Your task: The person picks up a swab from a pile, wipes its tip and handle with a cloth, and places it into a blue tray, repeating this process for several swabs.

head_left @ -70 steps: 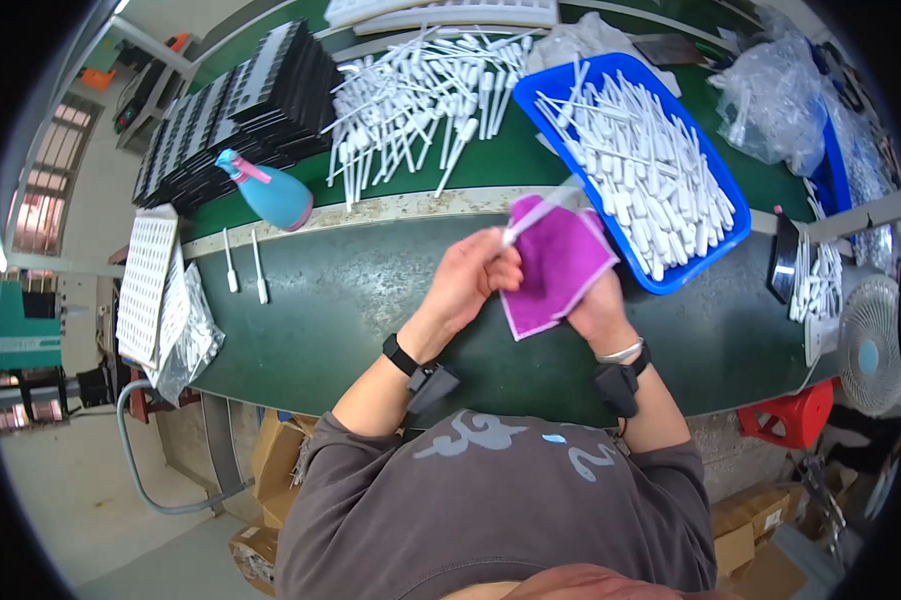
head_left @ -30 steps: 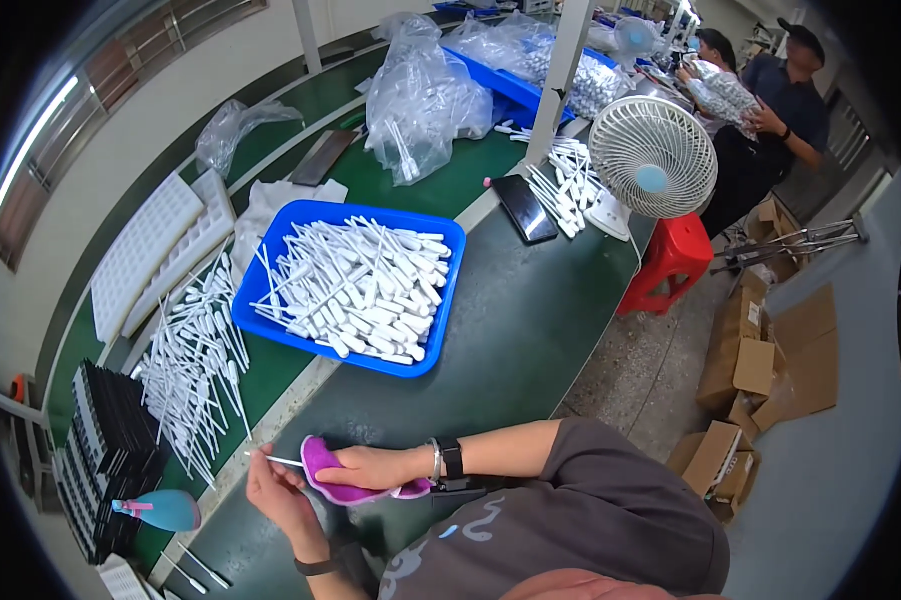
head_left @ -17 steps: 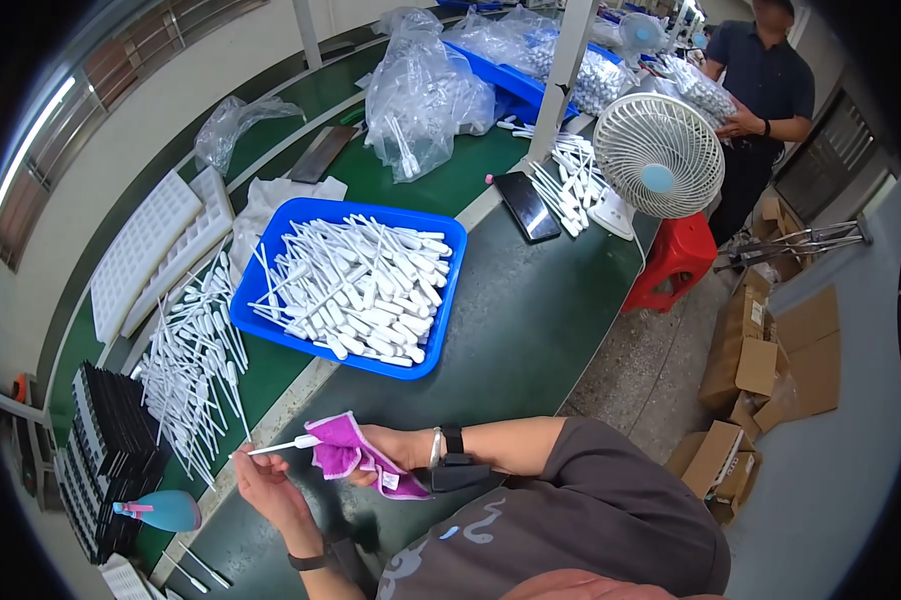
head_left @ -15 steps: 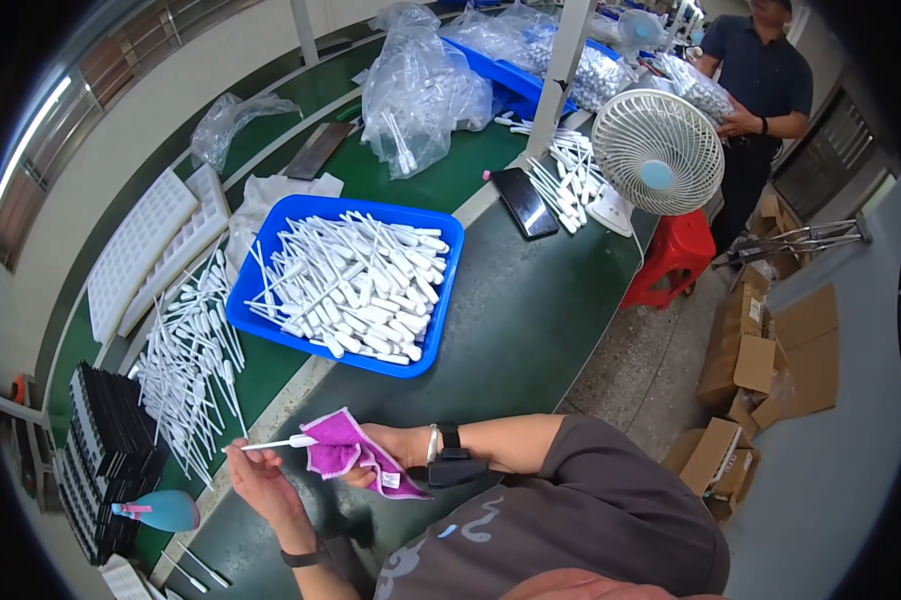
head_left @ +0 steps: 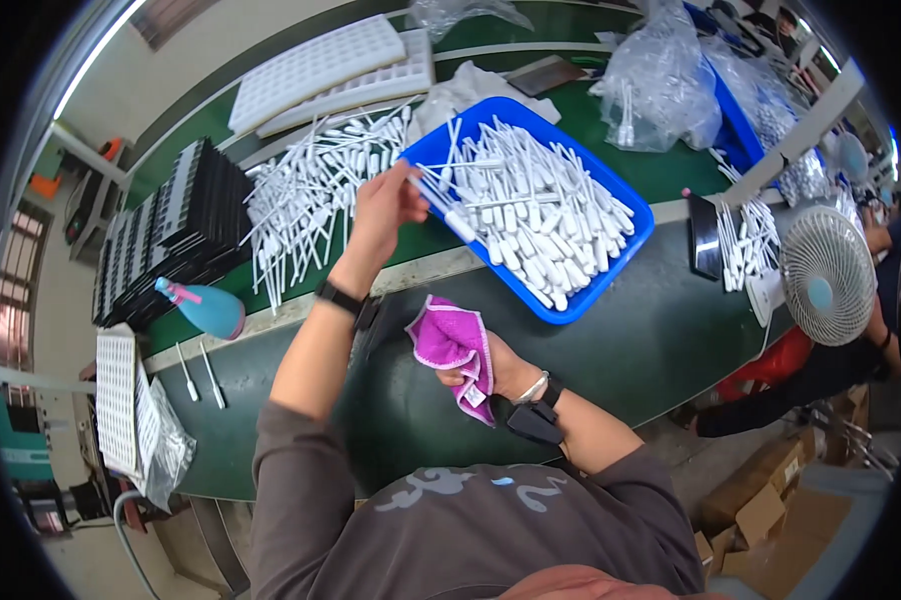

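wiping looks like the work, and the step in hand seems to be the handing-off of one white dropper at the blue tray. left hand is at the tray's left side, thumb and fingers appearing pinched on the thin end of the stem; the edges are soft with blur, so how firm the pinch is i cannot tell. right hand is closed around a bunched purple cloth, held low over the green bench, near the wearer and apart from the tray. as i judge it, the next move calls for settling the dropper beside the others and loosening the pinch without dragging neighbours along, while the cloth hand can wait where it is.

the dropper lies aslant over the left part of the tray, its thick end pointing down toward the wearer and to the right. it is plain white, with a slim stem widening into a long rounded bulb, like the heaped droppers inside. whether it touches them is unclear. any mark or dampness on it is too small to make out.
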Available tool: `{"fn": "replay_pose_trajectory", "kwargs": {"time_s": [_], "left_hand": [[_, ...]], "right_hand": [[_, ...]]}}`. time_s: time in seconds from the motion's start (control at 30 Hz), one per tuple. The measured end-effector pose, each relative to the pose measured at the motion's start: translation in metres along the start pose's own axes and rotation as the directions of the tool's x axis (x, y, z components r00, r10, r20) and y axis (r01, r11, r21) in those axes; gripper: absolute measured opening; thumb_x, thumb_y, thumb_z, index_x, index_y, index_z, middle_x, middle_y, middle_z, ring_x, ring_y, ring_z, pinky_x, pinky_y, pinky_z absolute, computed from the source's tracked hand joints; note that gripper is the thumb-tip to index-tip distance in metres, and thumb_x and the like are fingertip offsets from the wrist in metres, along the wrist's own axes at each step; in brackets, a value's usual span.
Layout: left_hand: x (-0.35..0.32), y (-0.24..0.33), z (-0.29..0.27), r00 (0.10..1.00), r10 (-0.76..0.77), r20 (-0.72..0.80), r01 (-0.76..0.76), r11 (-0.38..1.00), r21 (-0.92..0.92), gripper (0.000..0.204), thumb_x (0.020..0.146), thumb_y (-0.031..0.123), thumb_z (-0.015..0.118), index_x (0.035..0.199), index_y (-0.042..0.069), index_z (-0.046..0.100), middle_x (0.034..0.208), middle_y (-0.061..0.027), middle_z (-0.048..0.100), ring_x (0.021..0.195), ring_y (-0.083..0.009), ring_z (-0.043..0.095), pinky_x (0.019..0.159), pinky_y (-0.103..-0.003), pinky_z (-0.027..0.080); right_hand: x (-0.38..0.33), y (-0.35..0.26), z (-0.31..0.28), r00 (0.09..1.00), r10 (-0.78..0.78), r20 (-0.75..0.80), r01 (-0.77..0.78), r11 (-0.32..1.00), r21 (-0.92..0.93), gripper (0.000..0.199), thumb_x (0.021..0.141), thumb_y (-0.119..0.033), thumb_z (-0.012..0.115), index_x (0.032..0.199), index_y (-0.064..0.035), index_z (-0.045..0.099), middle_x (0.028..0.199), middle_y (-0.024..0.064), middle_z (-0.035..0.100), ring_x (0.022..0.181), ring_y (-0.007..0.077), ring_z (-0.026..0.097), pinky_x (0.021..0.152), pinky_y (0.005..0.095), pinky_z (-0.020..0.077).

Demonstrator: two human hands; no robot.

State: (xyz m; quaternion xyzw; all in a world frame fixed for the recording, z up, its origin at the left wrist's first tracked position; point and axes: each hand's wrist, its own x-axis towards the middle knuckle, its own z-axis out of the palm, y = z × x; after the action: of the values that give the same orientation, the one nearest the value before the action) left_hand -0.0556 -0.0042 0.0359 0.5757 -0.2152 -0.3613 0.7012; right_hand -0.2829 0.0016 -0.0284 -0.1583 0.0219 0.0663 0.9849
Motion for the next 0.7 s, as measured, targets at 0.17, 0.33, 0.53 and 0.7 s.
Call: {"fn": "replay_pose_trajectory", "kwargs": {"time_s": [0.17, 0.33, 0.53, 0.7], "left_hand": [[0.062, 0.002, -0.001, 0.995, -0.077, 0.059, 0.062, 0.973, 0.224, 0.033, 0.094, 0.031, 0.052, 0.091, 0.0, 0.062, 0.072, -0.0038, 0.059, 0.061, -0.0129, 0.059, 0.055, -0.026, 0.051], [0.071, 0.022, -0.017, 0.992, -0.113, 0.061, 0.074, 0.889, 0.452, 0.03, 0.091, 0.027, 0.054, 0.093, -0.001, 0.063, 0.079, -0.0077, 0.063, 0.064, -0.0141, 0.062, 0.058, -0.026, 0.052], [0.042, 0.038, -0.095, 0.998, 0.037, -0.052, 0.028, 0.475, 0.879, 0.029, 0.087, 0.027, 0.057, 0.089, 0.0, 0.067, 0.072, -0.0111, 0.065, 0.065, -0.019, 0.065, 0.06, -0.03, 0.052], [0.046, -0.017, -0.085, 0.952, 0.291, 0.091, -0.122, 0.09, 0.988, 0.046, 0.082, 0.049, 0.057, 0.075, 0.005, 0.069, 0.073, -0.0211, 0.064, 0.071, -0.0386, 0.062, 0.064, -0.046, 0.049]], "right_hand": [[0.001, 0.003, -0.001, 0.995, -0.013, -0.097, 0.015, 1.0, 0.019, 0.029, 0.095, -0.029, 0.042, 0.092, -0.0031, 0.054, 0.068, 0.0047, 0.049, 0.055, 0.0159, 0.044, 0.053, 0.0291, 0.0367], [0.002, 0.001, -0.015, 0.989, -0.03, -0.147, 0.036, 0.999, 0.038, 0.03, 0.095, -0.03, 0.042, 0.092, -0.0031, 0.054, 0.069, 0.0055, 0.05, 0.055, 0.0165, 0.044, 0.054, 0.0292, 0.0372], [0.009, 0.004, -0.022, 0.994, -0.04, -0.105, 0.047, 0.996, 0.073, 0.029, 0.095, -0.03, 0.042, 0.094, -0.0036, 0.054, 0.069, 0.0052, 0.051, 0.055, 0.0164, 0.047, 0.052, 0.0291, 0.0385], [0.008, -0.002, -0.022, 0.988, -0.058, -0.142, 0.07, 0.994, 0.083, 0.031, 0.094, -0.031, 0.042, 0.096, -0.0027, 0.054, 0.069, 0.0061, 0.05, 0.054, 0.0154, 0.044, 0.054, 0.029, 0.0375]]}}
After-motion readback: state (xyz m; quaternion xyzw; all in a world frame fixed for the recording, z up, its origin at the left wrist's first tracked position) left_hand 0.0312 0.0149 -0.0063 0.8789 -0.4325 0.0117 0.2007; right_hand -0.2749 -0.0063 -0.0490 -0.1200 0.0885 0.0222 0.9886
